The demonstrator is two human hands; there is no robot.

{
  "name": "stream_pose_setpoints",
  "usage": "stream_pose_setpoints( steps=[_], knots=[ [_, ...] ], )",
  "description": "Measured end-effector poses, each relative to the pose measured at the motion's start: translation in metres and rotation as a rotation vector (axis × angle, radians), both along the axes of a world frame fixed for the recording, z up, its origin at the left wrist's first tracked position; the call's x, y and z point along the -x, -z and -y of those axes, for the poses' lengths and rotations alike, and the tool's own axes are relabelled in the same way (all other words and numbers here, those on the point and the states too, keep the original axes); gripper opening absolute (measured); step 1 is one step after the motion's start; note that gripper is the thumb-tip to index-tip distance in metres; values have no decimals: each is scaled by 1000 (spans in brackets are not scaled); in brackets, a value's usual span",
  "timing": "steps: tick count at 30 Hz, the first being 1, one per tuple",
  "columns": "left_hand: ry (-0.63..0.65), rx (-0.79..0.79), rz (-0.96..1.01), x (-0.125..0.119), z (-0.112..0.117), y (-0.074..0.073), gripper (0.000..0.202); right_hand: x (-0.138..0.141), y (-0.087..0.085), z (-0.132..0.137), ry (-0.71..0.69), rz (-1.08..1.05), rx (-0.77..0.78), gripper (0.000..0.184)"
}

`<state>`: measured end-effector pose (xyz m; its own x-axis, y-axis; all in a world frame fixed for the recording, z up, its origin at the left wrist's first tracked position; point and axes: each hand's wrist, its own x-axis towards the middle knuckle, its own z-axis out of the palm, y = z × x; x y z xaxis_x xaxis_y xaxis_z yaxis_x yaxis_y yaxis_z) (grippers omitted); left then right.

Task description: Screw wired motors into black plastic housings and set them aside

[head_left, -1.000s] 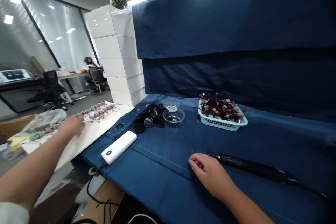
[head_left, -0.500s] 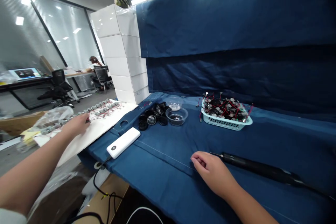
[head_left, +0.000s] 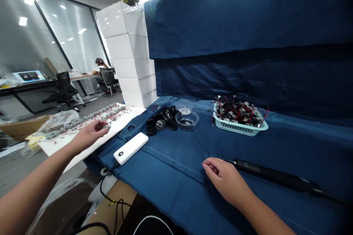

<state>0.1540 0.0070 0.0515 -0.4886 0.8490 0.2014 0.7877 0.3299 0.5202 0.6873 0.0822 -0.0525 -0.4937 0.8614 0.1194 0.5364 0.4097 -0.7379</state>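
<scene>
My left hand (head_left: 92,134) is raised over the white board (head_left: 82,152), thumb and fingers pinched on a small grey wired part (head_left: 107,126) with a green spot. Behind it on the board lie rows of similar small grey parts with red wires (head_left: 82,120). My right hand (head_left: 224,178) rests on the blue cloth (head_left: 176,187), its fingers curled closed; whatever they may hold is hidden. Just right of it lies a black electric screwdriver (head_left: 275,176), its thin tip pointing toward the hand.
A white power bank (head_left: 131,148) with a cable lies at the cloth's left edge. Black round housings (head_left: 162,121) and a clear plastic bowl (head_left: 186,122) stand behind. A mint basket (head_left: 239,128) holds wired black parts. White boxes (head_left: 135,69) are stacked at back left.
My left hand has lifted from the board and moved right, with the small grey wired part in its fingers. The right hand stays in place, closed.
</scene>
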Motion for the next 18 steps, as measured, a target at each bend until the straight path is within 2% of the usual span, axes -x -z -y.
stream_pose_setpoints(
  steps=[2,5,6,8,11,14,18],
  knots=[
    [170,-57,138,-49,-13,-3,69,2,0,-1,42,-90,29,28],
    [432,-65,349,-139,-45,-1,57,5,-2,-1,153,-354,147,27],
    [536,-84,587,-172,-57,3,54,6,-4,-1,182,-465,202,30],
    [677,-45,739,-235,-80,13,49,6,-8,-2,207,-658,294,44],
    [824,50,913,-312,-105,36,48,5,-13,-7,252,-762,310,64],
    [886,138,1060,-351,-115,60,47,2,-15,-15,341,-830,323,64],
    [877,194,1134,-352,-114,79,45,1,-15,-15,361,-845,418,57]
  ],
)
